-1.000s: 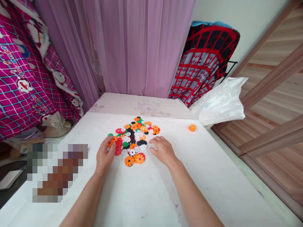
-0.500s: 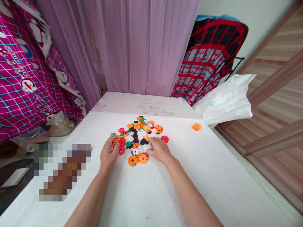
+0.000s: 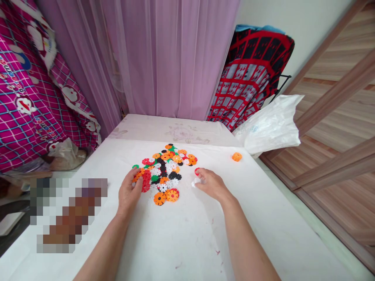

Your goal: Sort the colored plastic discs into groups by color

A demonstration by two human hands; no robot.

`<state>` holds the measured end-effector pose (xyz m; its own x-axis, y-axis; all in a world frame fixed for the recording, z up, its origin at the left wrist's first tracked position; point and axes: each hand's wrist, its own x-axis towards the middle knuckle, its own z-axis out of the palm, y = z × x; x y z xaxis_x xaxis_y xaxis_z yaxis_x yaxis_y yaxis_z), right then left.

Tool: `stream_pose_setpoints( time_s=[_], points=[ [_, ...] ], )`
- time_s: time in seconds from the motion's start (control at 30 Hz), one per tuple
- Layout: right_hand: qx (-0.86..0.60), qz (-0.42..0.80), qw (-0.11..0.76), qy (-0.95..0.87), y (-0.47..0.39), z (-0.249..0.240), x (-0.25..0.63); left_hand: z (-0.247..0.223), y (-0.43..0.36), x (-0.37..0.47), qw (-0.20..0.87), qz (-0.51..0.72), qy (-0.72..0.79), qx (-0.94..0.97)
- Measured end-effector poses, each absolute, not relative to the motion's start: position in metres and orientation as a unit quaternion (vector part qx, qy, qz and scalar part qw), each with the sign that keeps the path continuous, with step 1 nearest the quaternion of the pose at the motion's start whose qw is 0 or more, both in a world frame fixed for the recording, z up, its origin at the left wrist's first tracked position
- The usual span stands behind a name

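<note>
A pile of notched plastic discs (image 3: pixel 164 166) in orange, red, white, black and green lies on the white tabletop (image 3: pixel 164 242). At its left edge is my left hand (image 3: pixel 129 189), fingers curved and apart, beside the red discs (image 3: pixel 146 181) and touching orange ones. To the right of the pile, my right hand (image 3: pixel 211 183) has a white disc (image 3: pixel 194 182) between thumb and fingers. Just past its fingertips lies a red disc (image 3: pixel 197 171), partly covered by them.
An orange cluster of discs (image 3: pixel 237 157) sits at the back right. Behind it stands a white plastic bag (image 3: pixel 269 127). A pixelated patch (image 3: pixel 76 214) covers something on the left. Purple curtains (image 3: pixel 170 58) hang beyond the table.
My right hand has moved right, away from the pile, with a white disc in its fingers. My left hand stays at the pile's left edge. The view has shifted slightly.
</note>
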<state>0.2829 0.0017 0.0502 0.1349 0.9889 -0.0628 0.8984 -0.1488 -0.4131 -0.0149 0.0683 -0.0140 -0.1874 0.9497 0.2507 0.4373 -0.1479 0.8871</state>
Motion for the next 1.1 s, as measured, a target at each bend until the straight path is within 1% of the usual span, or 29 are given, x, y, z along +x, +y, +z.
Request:
stream_pose_setpoints(
  time_s=[0.13,0.4,0.57,0.67,0.77,0.9,1.0,1.1],
  points=[
    [-0.747,0.165,0.113,-0.634,0.004,0.05,0.276,-0.01,0.066,-0.013,0.262,0.489,0.601,0.575],
    [-0.736,0.151,0.09,-0.653,0.005,0.044,0.278,-0.012,0.067,-0.013,0.265,0.485,0.603,0.575],
    [-0.707,0.124,0.118,-0.686,0.001,0.055,0.262,-0.016,0.068,-0.015,0.261,0.495,0.592,0.58],
    [-0.649,0.154,0.122,-0.735,-0.004,0.057,0.236,-0.017,0.068,-0.015,0.262,0.497,0.59,0.58],
    [-0.612,0.166,0.095,-0.767,-0.008,0.052,0.21,-0.019,0.069,-0.016,0.265,0.499,0.585,0.581],
    [-0.617,0.145,0.064,-0.771,-0.008,0.042,0.196,-0.022,0.069,-0.017,0.262,0.499,0.58,0.588],
    [-0.623,0.153,0.075,-0.763,-0.006,0.036,0.196,-0.023,0.069,-0.018,0.258,0.493,0.583,0.592],
    [-0.628,0.186,0.092,-0.75,-0.004,0.033,0.197,-0.023,0.069,-0.018,0.257,0.491,0.584,0.593]
  ],
)
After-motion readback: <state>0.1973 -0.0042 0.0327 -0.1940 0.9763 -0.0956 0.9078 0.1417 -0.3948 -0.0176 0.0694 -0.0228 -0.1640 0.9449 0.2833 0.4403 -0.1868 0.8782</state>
